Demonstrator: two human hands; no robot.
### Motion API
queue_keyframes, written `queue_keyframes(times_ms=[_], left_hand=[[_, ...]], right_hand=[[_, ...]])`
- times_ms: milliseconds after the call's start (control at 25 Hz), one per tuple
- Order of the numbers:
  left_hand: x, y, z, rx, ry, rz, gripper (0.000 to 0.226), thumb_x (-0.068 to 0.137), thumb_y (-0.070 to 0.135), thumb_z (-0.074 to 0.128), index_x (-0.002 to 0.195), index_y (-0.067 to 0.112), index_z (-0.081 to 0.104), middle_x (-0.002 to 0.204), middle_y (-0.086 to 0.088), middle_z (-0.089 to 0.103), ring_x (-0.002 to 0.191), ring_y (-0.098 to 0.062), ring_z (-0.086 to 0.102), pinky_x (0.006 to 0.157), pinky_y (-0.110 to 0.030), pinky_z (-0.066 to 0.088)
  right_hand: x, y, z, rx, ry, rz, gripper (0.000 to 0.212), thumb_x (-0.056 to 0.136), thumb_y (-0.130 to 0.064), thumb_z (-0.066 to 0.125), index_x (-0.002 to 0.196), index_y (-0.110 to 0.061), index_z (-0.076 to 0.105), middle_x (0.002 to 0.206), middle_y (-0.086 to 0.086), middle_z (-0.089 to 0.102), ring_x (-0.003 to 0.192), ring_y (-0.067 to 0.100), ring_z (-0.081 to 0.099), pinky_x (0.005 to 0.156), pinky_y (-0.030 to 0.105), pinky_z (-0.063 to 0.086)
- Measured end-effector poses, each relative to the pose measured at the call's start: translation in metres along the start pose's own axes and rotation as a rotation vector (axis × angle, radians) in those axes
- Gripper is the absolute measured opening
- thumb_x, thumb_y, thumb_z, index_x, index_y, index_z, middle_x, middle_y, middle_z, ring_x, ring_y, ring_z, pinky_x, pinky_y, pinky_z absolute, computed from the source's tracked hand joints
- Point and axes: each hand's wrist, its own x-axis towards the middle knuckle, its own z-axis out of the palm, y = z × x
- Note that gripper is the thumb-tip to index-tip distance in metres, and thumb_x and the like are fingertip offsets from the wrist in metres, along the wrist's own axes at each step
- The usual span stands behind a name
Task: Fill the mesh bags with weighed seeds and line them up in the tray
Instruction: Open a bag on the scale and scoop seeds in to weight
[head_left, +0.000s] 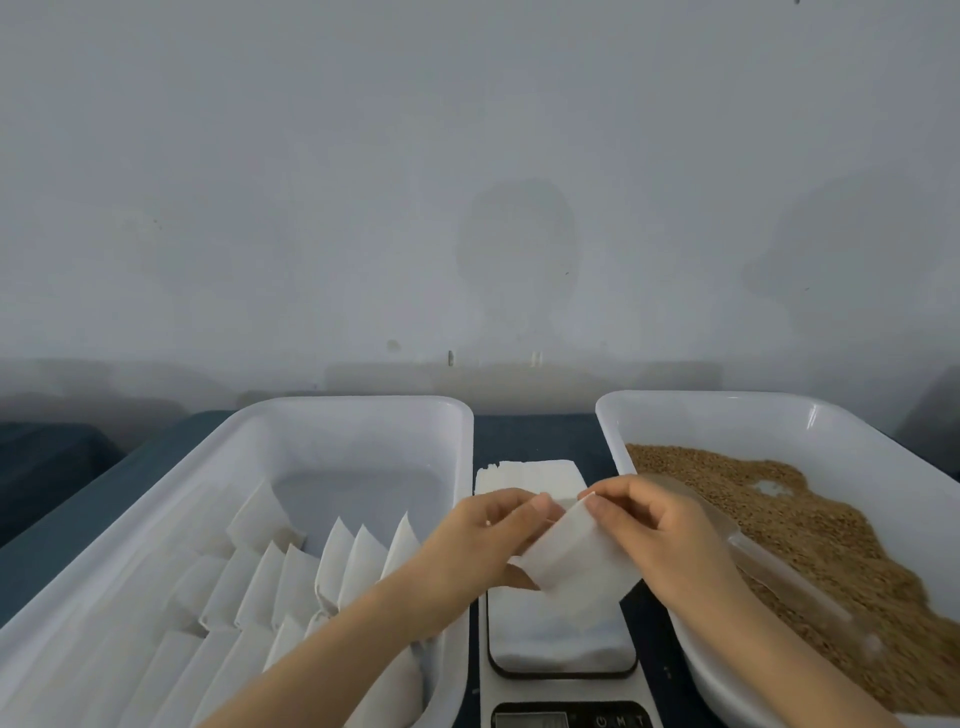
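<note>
Both hands hold one white mesh bag (574, 558) above the kitchen scale (563, 639). My left hand (483, 540) pinches its upper left edge, and my right hand (660, 525) pinches the upper right corner. A stack of flat empty bags (524, 475) lies just beyond them, between the two trays. The left white tray (363, 415) holds several filled bags (291, 582) standing in rows. The right white tray (727, 410) is spread with brown seeds (810, 525), and a clear plastic scoop (779, 577) lies in them.
A pale wall rises right behind the trays. The table top (535, 436) is dark blue and shows between and around the trays. The scale's display and buttons (571, 719) sit at the bottom edge of the view.
</note>
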Motion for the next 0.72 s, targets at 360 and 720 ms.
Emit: queue_keyframes(times_ms=[360,720], left_hand=[[0.0013,0.0022,0.0017,0.135,-0.03,-0.067,0.012,0.091,0.018,0.064,0.086,0.013,0.073,0.082,-0.001,0.073,0.072,-0.011,0.067,0.068,-0.021,0.054],[0.0014,0.0043,0.0021,0.052,-0.006,-0.062,0.028,0.082,0.018,0.074,0.056,0.027,0.067,0.064,0.006,0.065,0.058,-0.005,0.061,0.063,-0.018,0.052]], right_hand=[[-0.0014,-0.0007,0.001,-0.072,-0.032,-0.103,0.012,0.088,-0.022,0.063,0.086,-0.033,0.068,0.087,-0.027,0.066,0.085,-0.006,0.06,0.07,0.005,0.042],[-0.0012,-0.0003,0.0024,-0.102,0.127,-0.168,0.011,0.083,-0.027,0.068,0.093,-0.029,0.065,0.085,-0.016,0.064,0.086,-0.003,0.057,0.072,0.006,0.043]])
